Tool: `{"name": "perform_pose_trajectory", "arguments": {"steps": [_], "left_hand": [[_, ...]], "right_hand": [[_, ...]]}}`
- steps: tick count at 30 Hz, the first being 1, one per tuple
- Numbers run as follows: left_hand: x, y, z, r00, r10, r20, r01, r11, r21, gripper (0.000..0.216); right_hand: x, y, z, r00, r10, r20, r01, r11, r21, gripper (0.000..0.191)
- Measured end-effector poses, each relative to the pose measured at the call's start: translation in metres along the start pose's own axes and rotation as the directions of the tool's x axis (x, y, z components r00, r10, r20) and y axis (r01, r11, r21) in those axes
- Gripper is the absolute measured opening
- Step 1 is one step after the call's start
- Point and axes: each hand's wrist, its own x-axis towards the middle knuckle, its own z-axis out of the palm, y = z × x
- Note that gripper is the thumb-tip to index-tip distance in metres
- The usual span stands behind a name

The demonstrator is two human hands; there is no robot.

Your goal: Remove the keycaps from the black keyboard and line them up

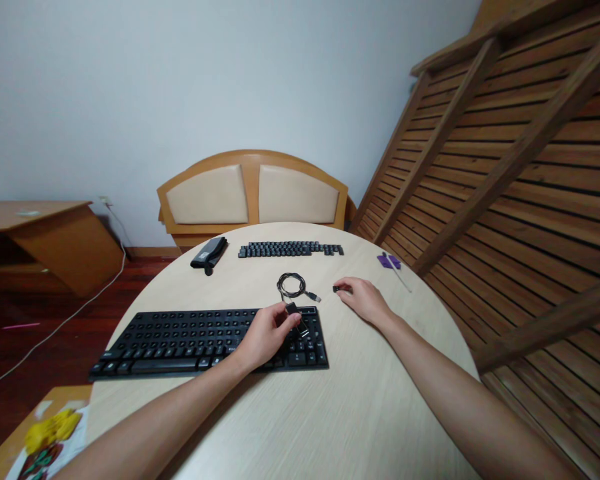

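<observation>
while your left hand [267,333] sits over the right end of the keyboard [180,337], which lies toward the near left edge of the bench [360,400], its fingers pinch a small black piece [293,308]. your right hand [363,300] rests nearer the right edge, fingertips touching a tiny black cap [336,289]; whether it grips the cap cannot be told. a coiled cable [293,287] lies just beyond the left hand.
</observation>
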Motion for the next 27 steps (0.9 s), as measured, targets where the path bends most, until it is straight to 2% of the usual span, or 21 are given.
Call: {"name": "perform_pose_trajectory", "arguments": {"steps": [7,16,27], "left_hand": [[-0.001,-0.002,0.002,1.0,0.006,-0.006,-0.006,1.0,-0.019,0.032],[-0.001,-0.001,0.001,1.0,-0.009,0.008,0.009,0.999,-0.052,0.032],[-0.002,-0.002,0.001,0.999,-0.034,0.034,0.035,0.999,-0.038,0.031]], "right_hand": [[0.01,-0.001,-0.003,1.0,-0.016,0.02,0.019,0.986,-0.168,0.021],[0.061,0.018,-0.003,0.996,0.087,0.012,-0.075,0.913,-0.402,0.023],[0.107,0.028,0.007,0.983,0.177,-0.051,-0.18,0.872,-0.455,0.023]]}}
